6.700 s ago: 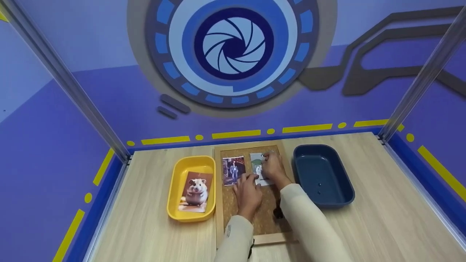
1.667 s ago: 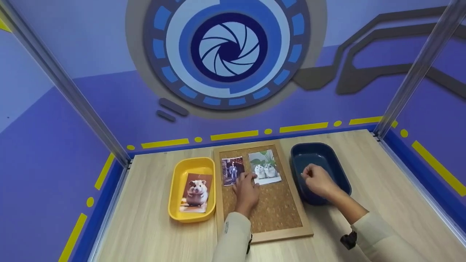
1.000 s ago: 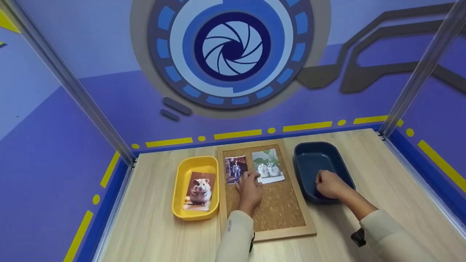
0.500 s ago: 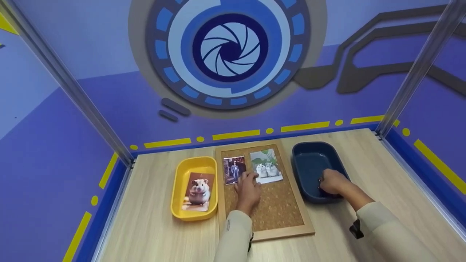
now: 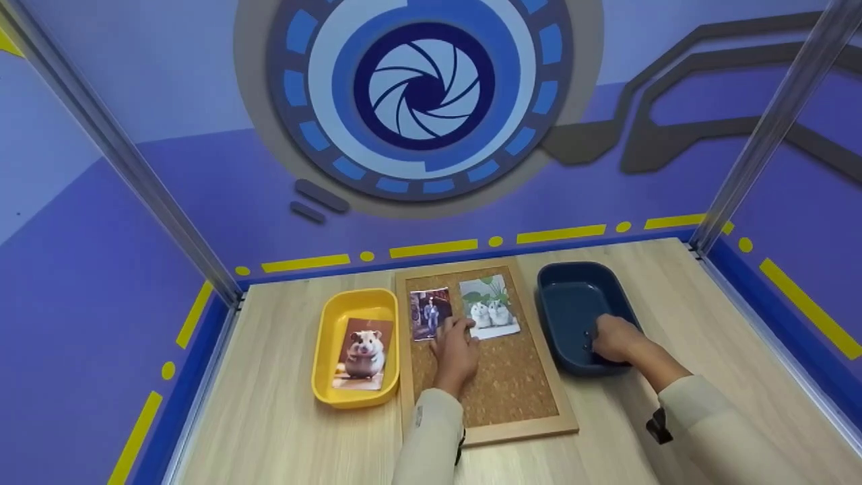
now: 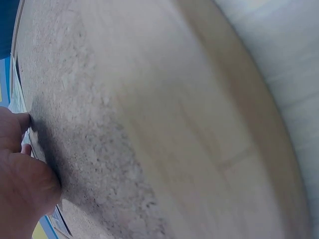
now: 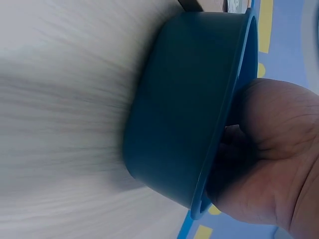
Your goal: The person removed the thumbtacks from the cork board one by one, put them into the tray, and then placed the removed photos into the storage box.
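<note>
My left hand [image 5: 456, 353] rests on the framed corkboard [image 5: 508, 384], its fingertips at the lower edges of two photos. One is the dark photo of a standing person [image 5: 428, 311]; the other is the photo of two white hamsters [image 5: 490, 310]. In the left wrist view the hand [image 6: 25, 174] lies low over the cork. My right hand [image 5: 614, 338] reaches down into the dark blue tray [image 5: 566, 279], fingers bent toward its floor. Small dark pieces [image 5: 588, 340] show right at its fingertips; I cannot tell whether it pinches one. In the right wrist view the tray wall hides the fingertips.
A yellow tray [image 5: 323, 350] left of the board holds a photo of a brown and white hamster [image 5: 363, 357]. All stand on a light wooden table [image 5: 269, 417] closed in by blue-purple panels [image 5: 202, 188] at the back and sides.
My right hand has left the two-hamster photo, moved right over the blue tray and sunk into it, shifting slightly there lately. My left hand has stayed on the board.
</note>
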{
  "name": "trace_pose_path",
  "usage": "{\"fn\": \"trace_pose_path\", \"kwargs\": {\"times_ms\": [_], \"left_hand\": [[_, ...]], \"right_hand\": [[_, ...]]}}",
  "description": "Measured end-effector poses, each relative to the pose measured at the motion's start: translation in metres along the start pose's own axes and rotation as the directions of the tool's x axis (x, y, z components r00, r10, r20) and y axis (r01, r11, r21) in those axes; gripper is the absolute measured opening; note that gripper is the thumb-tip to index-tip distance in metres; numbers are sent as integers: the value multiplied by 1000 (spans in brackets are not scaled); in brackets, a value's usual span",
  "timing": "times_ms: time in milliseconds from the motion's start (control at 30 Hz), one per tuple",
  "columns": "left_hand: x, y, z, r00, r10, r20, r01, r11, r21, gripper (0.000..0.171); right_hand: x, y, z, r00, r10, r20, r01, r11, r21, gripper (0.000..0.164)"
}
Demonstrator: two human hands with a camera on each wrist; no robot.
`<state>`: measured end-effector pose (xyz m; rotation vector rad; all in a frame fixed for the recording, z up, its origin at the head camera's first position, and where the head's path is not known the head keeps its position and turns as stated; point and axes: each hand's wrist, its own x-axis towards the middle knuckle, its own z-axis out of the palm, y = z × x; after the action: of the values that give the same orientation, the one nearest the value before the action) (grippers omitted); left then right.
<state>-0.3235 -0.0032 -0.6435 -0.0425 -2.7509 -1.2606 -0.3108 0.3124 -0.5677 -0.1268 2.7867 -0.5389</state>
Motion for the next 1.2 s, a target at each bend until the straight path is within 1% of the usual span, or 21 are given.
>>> {"fn": "trace_pose_path", "kwargs": {"times_ms": [133, 233, 367, 433, 533, 700, 833, 933, 967, 1067, 1133, 1200], "left_hand": [[1, 1, 2, 1000, -13, 1, 13, 1000, 3, 24], [1, 1, 3, 1000, -17, 8, 17, 1000, 3, 25], [0, -1, 4, 1000, -20, 6, 20, 1000, -6, 25], [-1, 0, 4, 1000, -19, 1, 19, 1000, -6, 24], [0, 1, 3, 1000, -18, 1, 18, 1000, -3, 25], [1, 1, 3, 1000, -23, 2, 23, 1000, 6, 25], [1, 0, 5, 1000, -13, -9, 13, 1000, 16, 24], [1, 0, 5, 1000, -4, -21, 5, 1000, 16, 24], [1, 0, 6, 1000, -3, -22, 3, 1000, 13, 25], [2, -1, 5, 1000, 0, -28, 0, 1000, 1, 24], [2, -1, 5, 1000, -2, -26, 2, 1000, -2, 24], [3, -1, 5, 999, 6, -39, -5, 1000, 12, 23]], "right_hand": [[-1, -1, 1, 998, -26, -50, 27, 999, 27, 32], [-2, -2, 0, 995, -40, -90, 43, 999, 27, 23], [-3, -5, 0, 991, -33, -127, 38, 999, 32, 7], [-2, -8, 0, 989, -26, -148, 35, 998, 57, 6], [-2, -15, 0, 979, -34, -200, 55, 994, 97, 6], [0, -34, 2, 946, -84, -314, 122, 987, 103, 11], [3, -53, 4, 910, -118, -398, 173, 979, 105, 12], [6, -68, 6, 889, -132, -439, 208, 970, 129, 12], [6, -74, 8, 886, -134, -445, 216, 966, 139, 13], [9, -91, 12, 888, -133, -440, 230, 958, 174, 11], [12, -102, 15, 898, -127, -421, 228, 953, 200, 9], [16, -113, 20, 908, -121, -402, 226, 948, 223, 8]]}}
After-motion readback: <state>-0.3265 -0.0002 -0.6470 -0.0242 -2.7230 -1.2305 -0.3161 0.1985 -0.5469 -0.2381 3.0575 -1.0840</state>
